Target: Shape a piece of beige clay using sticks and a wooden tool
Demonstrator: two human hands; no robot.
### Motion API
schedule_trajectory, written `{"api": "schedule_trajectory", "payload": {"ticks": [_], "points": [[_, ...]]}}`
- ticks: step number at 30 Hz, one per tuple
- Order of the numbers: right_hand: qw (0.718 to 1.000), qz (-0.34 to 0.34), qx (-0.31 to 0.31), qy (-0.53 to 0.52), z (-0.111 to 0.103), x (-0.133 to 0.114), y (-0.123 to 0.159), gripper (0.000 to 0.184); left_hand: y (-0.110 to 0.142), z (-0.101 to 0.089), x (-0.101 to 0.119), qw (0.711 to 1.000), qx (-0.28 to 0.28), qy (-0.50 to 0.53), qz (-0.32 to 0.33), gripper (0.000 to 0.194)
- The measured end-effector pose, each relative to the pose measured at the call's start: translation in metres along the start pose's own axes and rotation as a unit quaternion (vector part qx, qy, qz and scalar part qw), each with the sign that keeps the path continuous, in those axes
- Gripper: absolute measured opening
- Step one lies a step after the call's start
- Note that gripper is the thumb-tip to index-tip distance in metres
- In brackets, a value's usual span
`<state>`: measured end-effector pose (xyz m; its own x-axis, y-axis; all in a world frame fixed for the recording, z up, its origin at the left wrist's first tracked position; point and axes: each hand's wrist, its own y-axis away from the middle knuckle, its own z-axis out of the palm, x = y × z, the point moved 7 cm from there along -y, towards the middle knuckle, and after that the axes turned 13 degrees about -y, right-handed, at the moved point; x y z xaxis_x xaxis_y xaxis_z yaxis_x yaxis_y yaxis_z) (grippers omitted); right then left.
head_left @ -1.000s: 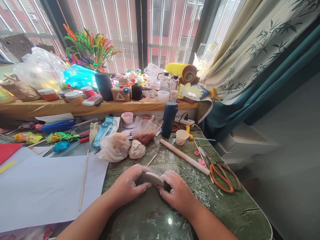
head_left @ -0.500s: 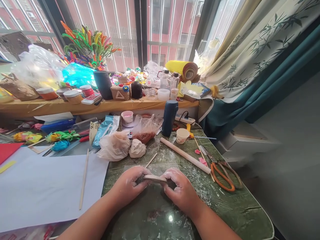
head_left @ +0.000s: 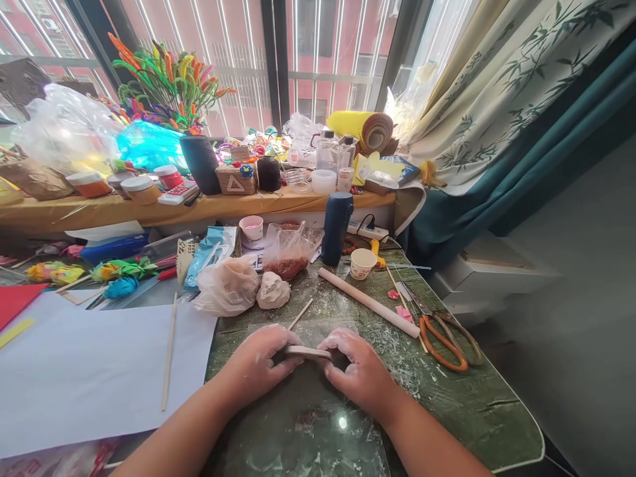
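Note:
Between my two hands I hold a flat slab of pale clay (head_left: 309, 352), seen nearly edge-on above the green table. My left hand (head_left: 262, 358) pinches its left end, thumb below and fingers curled behind. At the right end, my right hand (head_left: 356, 368) grips it the same way. White residue covers the fingers of both hands. Beyond them lie a lump of white clay (head_left: 273, 291), a thin wooden stick (head_left: 301, 314) and a pale rolling pin (head_left: 368, 303). Under my hands is a clear sheet (head_left: 303, 437) on the tabletop.
Orange-handled scissors (head_left: 450, 344) lie at the right beside a paper cup (head_left: 362, 264). A dark blue cylinder (head_left: 336, 228) stands at the back, near a plastic bag (head_left: 227, 287). White paper (head_left: 99, 371) with a stick (head_left: 169, 354) covers the left side. Jars and crafts crowd the windowsill (head_left: 199, 211).
The whole view has shifted slightly. Both hands keep their hold on the clay slab, which looks almost unchanged in place and tilt.

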<state>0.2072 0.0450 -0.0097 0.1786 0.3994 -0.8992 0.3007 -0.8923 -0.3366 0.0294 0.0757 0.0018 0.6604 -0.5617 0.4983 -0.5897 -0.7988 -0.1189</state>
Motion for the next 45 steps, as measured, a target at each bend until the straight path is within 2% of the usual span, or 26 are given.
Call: {"api": "schedule_trajectory", "payload": {"ticks": [3, 6, 9, 11, 15, 19, 25, 31, 36, 41, 45], "points": [[0.999, 0.029, -0.021, 0.014, 0.003, 0.005, 0.0, 0.011, -0.001, -0.002, -0.001, 1.0, 0.013, 0.025, -0.015, 0.01], [1.0, 0.003, -0.025, 0.014, 0.003, 0.0, 0.001, 0.009, -0.001, -0.001, -0.003, 0.999, 0.021, 0.036, -0.024, 0.009], [1.0, -0.018, -0.002, 0.015, -0.001, -0.003, 0.001, 0.009, 0.0, 0.001, -0.005, 0.999, 0.017, 0.02, -0.034, 0.015], [1.0, -0.002, 0.004, 0.022, -0.002, 0.0, 0.001, 0.011, -0.001, 0.003, -0.005, 0.999, 0.003, 0.003, -0.032, 0.014], [0.998, 0.045, -0.027, 0.022, 0.003, 0.007, -0.001, 0.01, -0.002, 0.003, -0.007, 0.999, -0.013, -0.007, -0.043, 0.009], [0.999, 0.017, -0.044, 0.012, 0.005, 0.001, 0.0, 0.004, -0.001, 0.0, -0.004, 0.999, 0.001, 0.016, -0.035, 0.01], [0.999, 0.001, -0.036, 0.002, 0.004, -0.004, 0.0, 0.009, 0.001, -0.003, 0.001, 0.999, 0.002, 0.029, -0.026, 0.011], [0.997, 0.048, -0.032, 0.043, 0.006, 0.008, -0.001, 0.006, -0.001, -0.006, -0.006, 0.998, 0.021, 0.046, -0.048, 0.012], [0.999, 0.005, -0.027, 0.023, 0.002, 0.002, 0.0, 0.006, -0.002, -0.006, -0.01, 0.997, 0.024, 0.05, -0.061, 0.011], [0.999, -0.004, -0.014, 0.032, 0.001, 0.002, 0.001, 0.008, -0.001, -0.003, -0.012, 0.998, 0.019, 0.029, -0.056, 0.011], [0.998, 0.038, -0.025, 0.052, 0.004, 0.008, 0.0, 0.005, -0.001, -0.004, -0.013, 0.998, 0.024, 0.021, -0.048, 0.013]]}}
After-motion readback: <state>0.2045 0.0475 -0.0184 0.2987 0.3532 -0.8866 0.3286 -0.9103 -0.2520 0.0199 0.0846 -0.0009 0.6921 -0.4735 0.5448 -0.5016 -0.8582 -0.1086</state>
